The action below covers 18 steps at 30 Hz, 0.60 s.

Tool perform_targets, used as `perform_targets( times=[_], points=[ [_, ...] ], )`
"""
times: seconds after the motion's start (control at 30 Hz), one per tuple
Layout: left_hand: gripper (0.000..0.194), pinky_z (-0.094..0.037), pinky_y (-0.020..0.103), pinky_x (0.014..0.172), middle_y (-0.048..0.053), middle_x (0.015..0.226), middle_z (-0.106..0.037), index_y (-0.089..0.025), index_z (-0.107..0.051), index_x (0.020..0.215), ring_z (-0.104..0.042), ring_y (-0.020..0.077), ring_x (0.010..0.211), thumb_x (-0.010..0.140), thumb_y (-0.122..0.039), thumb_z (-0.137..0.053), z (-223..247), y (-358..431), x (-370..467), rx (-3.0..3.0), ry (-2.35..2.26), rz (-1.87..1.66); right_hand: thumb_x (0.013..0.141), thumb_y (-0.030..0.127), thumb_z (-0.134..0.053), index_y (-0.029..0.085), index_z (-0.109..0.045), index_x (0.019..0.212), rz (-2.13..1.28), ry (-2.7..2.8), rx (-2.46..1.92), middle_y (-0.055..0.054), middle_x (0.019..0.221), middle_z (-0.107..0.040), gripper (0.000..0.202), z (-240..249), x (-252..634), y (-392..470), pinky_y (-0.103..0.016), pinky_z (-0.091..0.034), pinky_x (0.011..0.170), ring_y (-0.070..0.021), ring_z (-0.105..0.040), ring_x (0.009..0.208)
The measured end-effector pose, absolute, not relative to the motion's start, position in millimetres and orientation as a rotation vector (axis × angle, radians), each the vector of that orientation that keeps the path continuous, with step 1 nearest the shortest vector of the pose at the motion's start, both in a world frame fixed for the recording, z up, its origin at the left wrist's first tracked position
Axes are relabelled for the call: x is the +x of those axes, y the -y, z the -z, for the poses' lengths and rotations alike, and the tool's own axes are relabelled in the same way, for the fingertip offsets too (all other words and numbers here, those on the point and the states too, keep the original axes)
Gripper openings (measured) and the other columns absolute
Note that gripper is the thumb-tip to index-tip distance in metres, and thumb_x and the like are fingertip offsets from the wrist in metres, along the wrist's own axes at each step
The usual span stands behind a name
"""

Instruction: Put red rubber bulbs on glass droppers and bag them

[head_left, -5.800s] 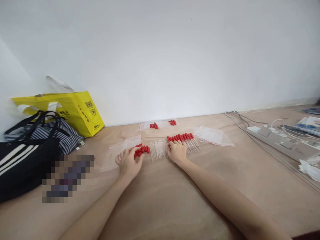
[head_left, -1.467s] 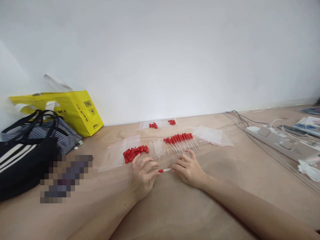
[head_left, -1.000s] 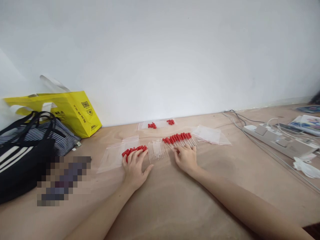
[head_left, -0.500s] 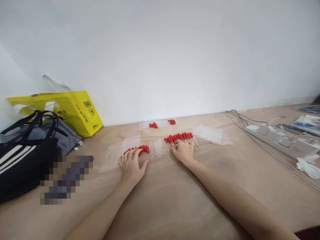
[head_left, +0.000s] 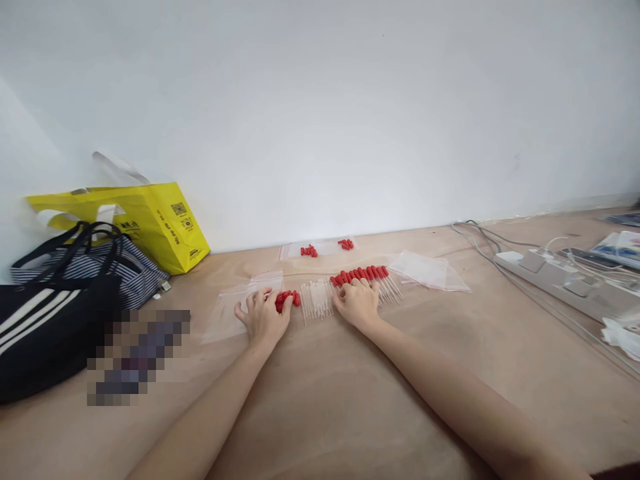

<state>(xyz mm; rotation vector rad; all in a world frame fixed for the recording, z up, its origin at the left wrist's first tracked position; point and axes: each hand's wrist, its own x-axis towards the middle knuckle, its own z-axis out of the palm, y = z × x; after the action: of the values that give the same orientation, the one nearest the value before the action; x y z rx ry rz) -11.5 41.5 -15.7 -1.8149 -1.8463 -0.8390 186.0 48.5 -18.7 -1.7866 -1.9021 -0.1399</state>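
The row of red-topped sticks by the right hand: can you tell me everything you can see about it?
The row of red-topped sticks lies on the wooden-looking table, side by side. The plump red ends, perhaps rubber, point toward the wall; the slim, pale shafts look like clear plastic and slant nearward. The right hand covers part of it, hiding exactly what the fingertips touch. Bare tubes lie just left.

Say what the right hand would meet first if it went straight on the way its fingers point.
Most likely the row of red-capped tubes: their red ends sit just ahead of the right hand, perhaps in contact with its fingertips, though depth is hard to judge here.
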Motion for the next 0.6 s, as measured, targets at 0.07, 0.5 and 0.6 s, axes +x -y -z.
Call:
perform_targets(
  times=[0.07, 0.5, 0.6],
  points=[
    [0.026, -0.02, 0.059, 0.085, 0.01, 0.098, -0.059, -0.022, -0.065, 0.079, -0.046, 0.0313, 0.096, 0.075, -0.043, -0.049, 15, -47, -10, -1.783, 1.901, 0.857, 0.074, 0.035, -0.049, 0.016, -0.064, 0.074, 0.12, 1.908, -1.839, -0.011, 0.083, -0.062, 0.025, 16, 182, -49, -0.039, -0.023, 0.075, -0.0243, -0.049, 0.084],
    [0.016, -0.016, 0.055, 0.09, 0.007, 0.097, -0.059, -0.022, -0.064, 0.065, -0.046, 0.0291, 0.097, 0.067, -0.036, -0.056, 8, -59, -6, -1.7, 2.078, 0.905, 0.073, 0.027, -0.046, 0.01, -0.065, 0.078, -0.01, 1.948, -2.028, -0.015, 0.085, -0.064, 0.025, 8, 169, -57, -0.041, -0.022, 0.079, -0.0264, -0.051, 0.086],
    [0.016, -0.016, 0.052, 0.092, 0.006, 0.1, -0.058, -0.022, -0.064, 0.07, -0.045, 0.0277, 0.1, 0.071, -0.035, -0.054, 5, -54, -5, -1.664, 2.034, 0.97, 0.075, 0.026, -0.045, 0.011, -0.064, 0.078, 0.025, 1.942, -1.988, -0.014, 0.085, -0.063, 0.024, 7, 172, -53, -0.039, -0.024, 0.077, -0.0257, -0.051, 0.086]
  ],
)
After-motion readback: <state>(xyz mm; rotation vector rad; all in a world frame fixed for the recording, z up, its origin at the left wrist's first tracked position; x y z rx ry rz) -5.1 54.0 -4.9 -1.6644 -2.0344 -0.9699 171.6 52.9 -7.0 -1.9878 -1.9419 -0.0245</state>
